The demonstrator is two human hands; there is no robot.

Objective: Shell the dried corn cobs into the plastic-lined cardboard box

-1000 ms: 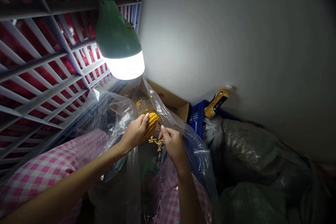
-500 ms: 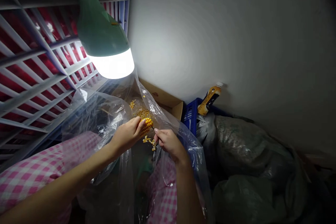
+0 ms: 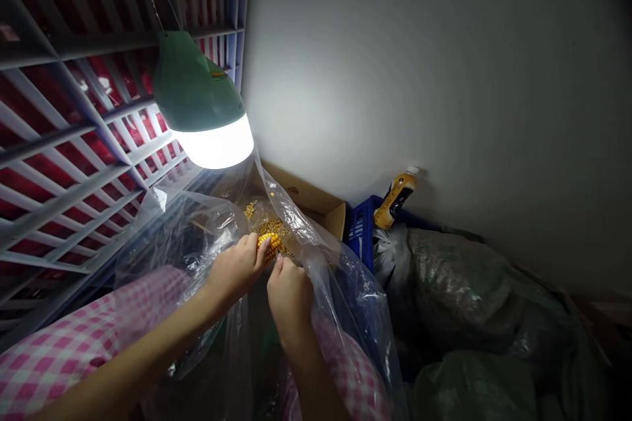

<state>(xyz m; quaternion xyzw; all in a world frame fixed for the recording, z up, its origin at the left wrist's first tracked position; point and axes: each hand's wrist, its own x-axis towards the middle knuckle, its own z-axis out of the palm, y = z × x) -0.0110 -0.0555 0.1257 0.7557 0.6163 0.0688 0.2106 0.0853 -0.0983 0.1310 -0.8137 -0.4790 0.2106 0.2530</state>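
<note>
In the head view, the left hand (image 3: 234, 270) is closed around a corn cob (image 3: 269, 247), with the fingers wrapped over it and the yellow kernels showing at its tip, just above the wrist line of the frame's centre. The right hand (image 3: 289, 296) is bunched, its fingers curled down against the cob's lower side, though the hand itself hides whether it has a firm hold of anything. The work in hand looks like shelling: loose kernels (image 3: 269, 227) lie in a heap just beyond the cob, inside a clear plastic bag (image 3: 345, 296) that drapes around both forearms. The next move seems to call for pressing more rows loose over the bag's mouth.

A green lamp (image 3: 200, 102) glows at upper left before a white slatted rack (image 3: 74, 145). Pink gingham clothing (image 3: 64, 348) fills the lower left. A cardboard box (image 3: 316, 200) and a blue plastic crate (image 3: 363, 227) sit at the centre, a yellow-labelled bottle (image 3: 395, 200) stands on the crate, and bulging sacks (image 3: 459, 283) fill the lower right.
</note>
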